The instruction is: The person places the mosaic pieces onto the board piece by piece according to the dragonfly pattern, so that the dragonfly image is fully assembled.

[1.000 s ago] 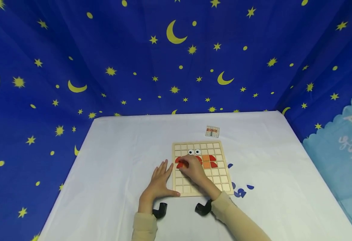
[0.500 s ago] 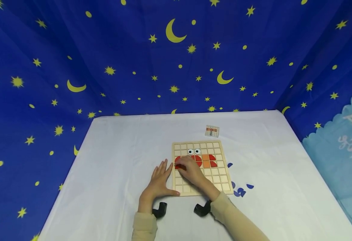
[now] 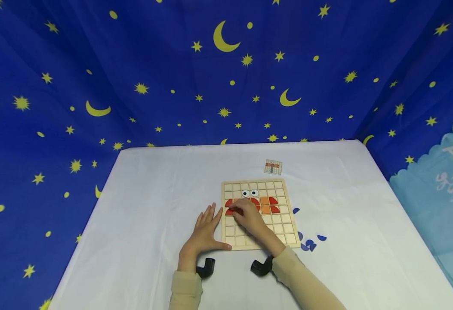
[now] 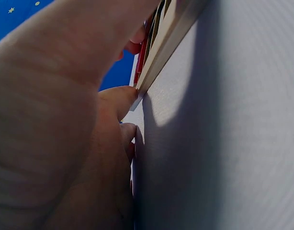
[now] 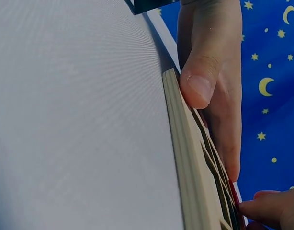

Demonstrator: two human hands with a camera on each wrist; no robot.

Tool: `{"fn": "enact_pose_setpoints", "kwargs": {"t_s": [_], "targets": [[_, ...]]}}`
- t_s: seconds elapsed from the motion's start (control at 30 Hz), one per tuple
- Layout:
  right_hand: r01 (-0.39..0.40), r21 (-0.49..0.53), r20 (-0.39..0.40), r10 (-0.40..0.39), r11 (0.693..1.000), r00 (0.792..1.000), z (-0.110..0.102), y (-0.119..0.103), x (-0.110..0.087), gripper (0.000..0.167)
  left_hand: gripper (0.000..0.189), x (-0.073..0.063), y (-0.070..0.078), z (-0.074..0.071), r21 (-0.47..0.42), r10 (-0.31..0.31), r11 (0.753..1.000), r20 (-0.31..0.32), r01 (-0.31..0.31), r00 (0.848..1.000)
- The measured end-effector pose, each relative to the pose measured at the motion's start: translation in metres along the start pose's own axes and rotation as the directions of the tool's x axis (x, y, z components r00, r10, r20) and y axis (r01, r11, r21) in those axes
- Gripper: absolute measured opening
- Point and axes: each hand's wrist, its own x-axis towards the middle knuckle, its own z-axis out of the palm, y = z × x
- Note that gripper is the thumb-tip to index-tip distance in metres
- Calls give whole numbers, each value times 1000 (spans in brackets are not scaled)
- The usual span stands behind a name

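A wooden grid board (image 3: pixel 282 247) lies on the white tabletop. Set in its cells are red rounded tiles (image 3: pixel 273 201), orange square tiles (image 3: pixel 265 209) and two round eye tiles (image 3: pixel 245 193). My left hand (image 3: pixel 204 236) lies with spread fingers at the board's left side, its thumb against the near left corner, as the right wrist view also shows. Over the board, my right hand (image 3: pixel 250 218) bends its fingers and pinches a red rounded tile (image 3: pixel 229 212) in the leftmost column. Part of the middle red and orange tiles is hidden beneath this hand.
A small pattern card (image 3: pixel 273 167) lies beyond the board. Several blue half-round pieces (image 3: pixel 322 237) are scattered to its right. Black wrist mounts (image 3: pixel 262 267) sit by both wrists. A blue star-printed curtain (image 3: pixel 164 64) stands behind the table.
My right hand's fingertips shift slightly left and down over the red tiles, then back a little. The left hand stays in place, and the view tilts slightly.
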Motion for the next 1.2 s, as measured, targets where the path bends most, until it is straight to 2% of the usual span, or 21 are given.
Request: {"fn": "enact_pose_setpoints", "kwargs": {"t_s": [0.17,0.3,0.4,0.5,0.6,0.67,0.77,0.87,0.93,1.07,1.2], "targets": [[12,-8,-38,-12,1000,999,-8,2,-4,15,120,1,2,-2,-11,-1,1000,6,1,1000],[19,-21,-90,-20,1000,996,-31,9,-15,13,121,3,4,-3,-16,-10,1000,0,10,1000],[-10,-74,-162,-2,997,987,-56,21,-28,12,122,4,7,-4,-32,-12,999,-10,12,1000],[-67,-130,-249,33,989,968,-81,37,-42,15,122,4,8,-5,-45,-20,999,-10,20,1000],[-136,-155,-291,87,978,953,-103,52,-55,21,123,2,7,-4,-46,-27,999,-10,26,1000],[-189,-161,-275,139,969,951,-114,60,-62,26,123,2,6,-2,-41,-34,999,-5,34,999],[-256,-151,-198,224,955,954,-125,68,-69,36,123,1,4,1,-32,-40,999,-3,39,999],[-289,-150,-104,275,946,956,-130,73,-72,41,123,0,3,3,-35,-37,999,-10,37,999],[-288,-149,-69,281,946,957,-131,74,-73,41,123,0,3,3,-39,-34,999,-13,33,999],[-295,-166,-94,283,941,954,-130,74,-73,38,122,-1,4,2,-43,-31,999,-9,31,999],[-337,-199,-130,317,920,940,-131,72,-75,35,122,0,5,1,-40,-31,999,-7,31,999]]}}
